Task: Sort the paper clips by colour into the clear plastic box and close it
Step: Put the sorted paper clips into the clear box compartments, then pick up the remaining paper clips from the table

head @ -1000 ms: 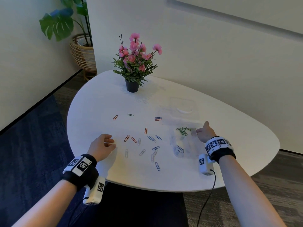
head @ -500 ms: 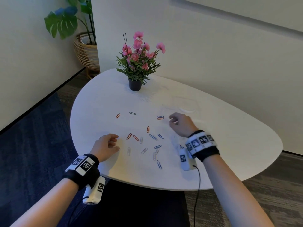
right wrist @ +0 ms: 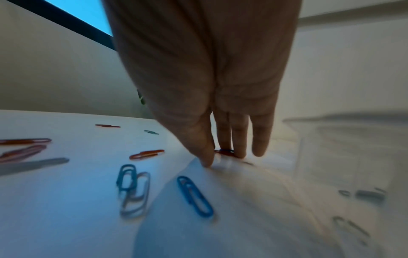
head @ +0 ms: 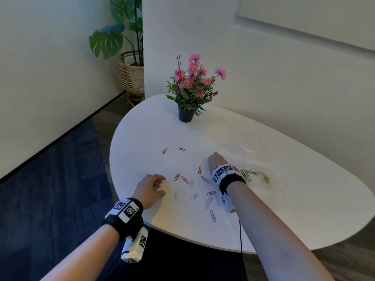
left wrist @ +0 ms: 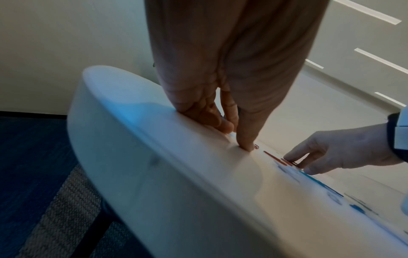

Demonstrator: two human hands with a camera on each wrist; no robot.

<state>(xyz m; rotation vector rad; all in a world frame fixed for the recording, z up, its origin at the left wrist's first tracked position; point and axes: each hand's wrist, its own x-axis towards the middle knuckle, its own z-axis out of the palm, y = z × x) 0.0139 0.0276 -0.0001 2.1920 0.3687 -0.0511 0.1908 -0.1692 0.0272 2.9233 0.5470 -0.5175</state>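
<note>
Red (head: 177, 177), blue (head: 212, 216) and pale paper clips (head: 176, 195) lie scattered on the white table (head: 142, 138). My right hand (head: 216, 161) is down on a red and blue clip pair (right wrist: 225, 151), with thumb and fingertips pinching them against the tabletop. The clear plastic box (head: 269, 169) stands open just right of that wrist. Green clips (head: 246, 174) and yellow clips (head: 266, 178) lie in separate parts of it. My left hand (head: 152, 187) rests on the table at the left of the clips, fingers loosely curled, holding nothing.
A black pot of pink flowers (head: 185, 115) stands at the table's far side. The box's clear lid (head: 248, 147) lies open behind the box. A leafy plant in a wicker basket (head: 130, 76) stands on the floor beyond. The table's front edge is near my wrists.
My right hand has left the box, swung left across the table and come down on the red and blue clip pair. The left hand has stayed put.
</note>
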